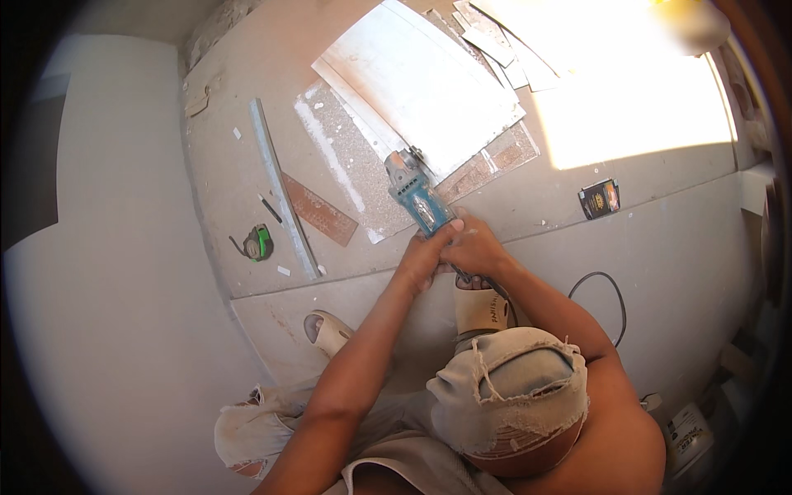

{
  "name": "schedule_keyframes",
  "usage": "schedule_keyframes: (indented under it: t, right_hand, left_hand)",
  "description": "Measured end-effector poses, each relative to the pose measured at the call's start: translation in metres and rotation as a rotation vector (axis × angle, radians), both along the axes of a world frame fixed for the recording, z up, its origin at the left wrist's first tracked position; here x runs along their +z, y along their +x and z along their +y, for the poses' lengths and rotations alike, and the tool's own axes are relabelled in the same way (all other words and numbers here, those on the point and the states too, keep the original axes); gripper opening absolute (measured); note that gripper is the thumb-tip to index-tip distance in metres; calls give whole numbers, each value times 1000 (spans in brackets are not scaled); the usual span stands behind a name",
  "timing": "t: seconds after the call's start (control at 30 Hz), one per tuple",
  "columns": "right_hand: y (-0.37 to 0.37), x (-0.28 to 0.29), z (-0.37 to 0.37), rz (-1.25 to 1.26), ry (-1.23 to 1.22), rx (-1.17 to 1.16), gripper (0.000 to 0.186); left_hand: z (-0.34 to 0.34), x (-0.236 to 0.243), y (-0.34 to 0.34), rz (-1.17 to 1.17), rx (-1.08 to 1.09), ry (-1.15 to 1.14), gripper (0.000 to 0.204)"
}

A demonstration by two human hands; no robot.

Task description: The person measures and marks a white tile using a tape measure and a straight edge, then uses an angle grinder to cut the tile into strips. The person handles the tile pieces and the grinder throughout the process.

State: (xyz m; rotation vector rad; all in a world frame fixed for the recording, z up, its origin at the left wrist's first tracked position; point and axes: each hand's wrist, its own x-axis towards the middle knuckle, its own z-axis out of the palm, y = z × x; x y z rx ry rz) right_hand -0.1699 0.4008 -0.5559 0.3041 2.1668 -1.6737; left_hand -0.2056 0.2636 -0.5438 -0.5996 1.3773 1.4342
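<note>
Both hands are wrapped round the rear of a teal angle grinder [419, 200], which points away from me. My left hand [421, 259] closes on the body from the left and below. From the right, my right hand [476, 245] grips it, thumb near the back end. The grinder's metal head rests at the near edge of a large white tile [437, 82], beside a dark line running along the tile's left side. Its disc is mostly hidden. Reddish dust lies on the tile's far left part. Beneath it is a speckled, white-smeared board or slab [337, 148].
Left of the tile lie a long metal bar [276, 177], a reddish-brown strip [320, 210], a dark pen [270, 209] and a green tape measure [258, 243]. A small black box [599, 199] sits at right, near a looped cable [620, 301]. Tile offcuts [495, 41] lie beyond.
</note>
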Motion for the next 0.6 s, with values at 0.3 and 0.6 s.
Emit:
schedule_keyframes:
  t: [0.3, 0.6]
  right_hand:
    - [8, 5, 1, -81, -91, -89, 50]
    - [7, 28, 7, -191, -111, -38, 45]
  left_hand:
    - [4, 1, 9, 10, 43, 26, 70]
    - [5, 3, 14, -1, 68, 61, 68]
